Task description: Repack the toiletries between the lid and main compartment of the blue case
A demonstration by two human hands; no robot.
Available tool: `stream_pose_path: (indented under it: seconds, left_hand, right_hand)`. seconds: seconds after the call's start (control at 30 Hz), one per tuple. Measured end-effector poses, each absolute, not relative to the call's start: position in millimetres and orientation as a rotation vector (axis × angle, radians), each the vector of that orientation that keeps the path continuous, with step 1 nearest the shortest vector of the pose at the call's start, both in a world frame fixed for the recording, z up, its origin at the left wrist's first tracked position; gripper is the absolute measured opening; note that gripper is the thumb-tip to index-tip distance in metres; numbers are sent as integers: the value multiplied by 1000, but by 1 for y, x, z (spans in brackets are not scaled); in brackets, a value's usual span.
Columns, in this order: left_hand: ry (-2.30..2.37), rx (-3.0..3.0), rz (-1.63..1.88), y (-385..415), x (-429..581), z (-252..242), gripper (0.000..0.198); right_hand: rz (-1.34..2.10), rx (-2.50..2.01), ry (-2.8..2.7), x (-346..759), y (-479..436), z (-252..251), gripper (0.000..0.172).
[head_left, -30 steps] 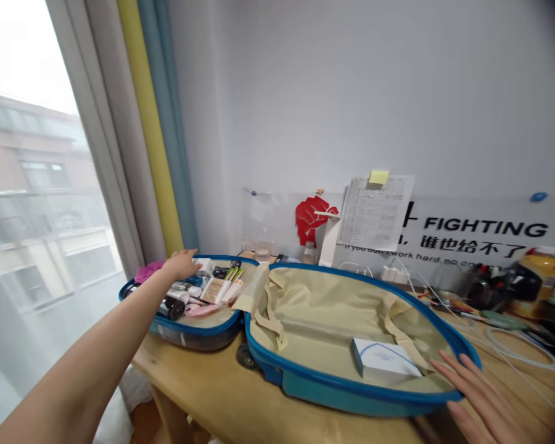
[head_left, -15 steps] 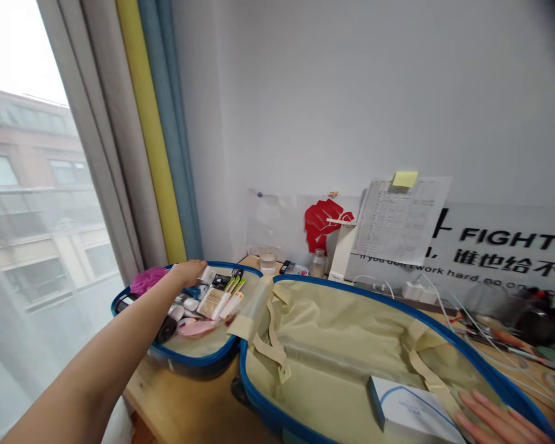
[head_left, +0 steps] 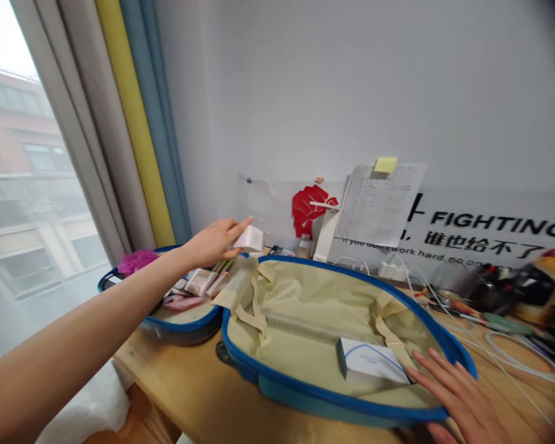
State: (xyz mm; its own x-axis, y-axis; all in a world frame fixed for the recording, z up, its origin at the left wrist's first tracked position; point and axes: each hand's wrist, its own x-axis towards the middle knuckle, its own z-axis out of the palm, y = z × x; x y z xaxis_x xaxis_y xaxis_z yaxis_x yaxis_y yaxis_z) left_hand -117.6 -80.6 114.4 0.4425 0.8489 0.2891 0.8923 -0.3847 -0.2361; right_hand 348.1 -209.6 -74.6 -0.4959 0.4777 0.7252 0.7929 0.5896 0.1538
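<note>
An open suitcase (head_left: 300, 394) with a blue rim lies across the wooden desk, its beige lining showing. Above its hinge side, my left hand (head_left: 219, 239) grips a small white box (head_left: 251, 239). Under that forearm, the left half holds cotton swabs (head_left: 200, 282), a pink item (head_left: 185, 303), a magenta bundle (head_left: 139, 262) and other small things partly hidden by the arm. In the right half lies a white and blue box (head_left: 374, 362) beside a beige strap (head_left: 391, 333). My right hand (head_left: 457, 391) rests with spread fingers over the suitcase's right rim, near that box.
Behind the suitcase stand a glass jar (head_left: 304, 246) and a power strip with white cables (head_left: 393, 270). Pens, coiled cable (head_left: 522, 354) and a bottle with orange contents (head_left: 548, 277) crowd the right side. Curtains (head_left: 139, 123) hang at the left window.
My left hand has risen out of the left half and moved right with the small white box. The view has turned right, and my right hand stays at the right rim.
</note>
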Motion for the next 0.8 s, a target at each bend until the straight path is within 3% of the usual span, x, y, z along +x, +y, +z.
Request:
stream_pose_path:
  seconds: [0.3,0.47,0.8]
  left_hand:
    - [-963,-3006,134,-146,21,96,75]
    - [-1109,-3055,435,-136,41,63,79]
    - [-1251,-3059,424,-130,51,52,77]
  right_hand:
    - [-491,-1136,-2158,338,-219,-62,43]
    - [-477,-1142,-2167,336,-221,-61,44]
    - [-485,-1162,-2171,337,-222,-59,43]
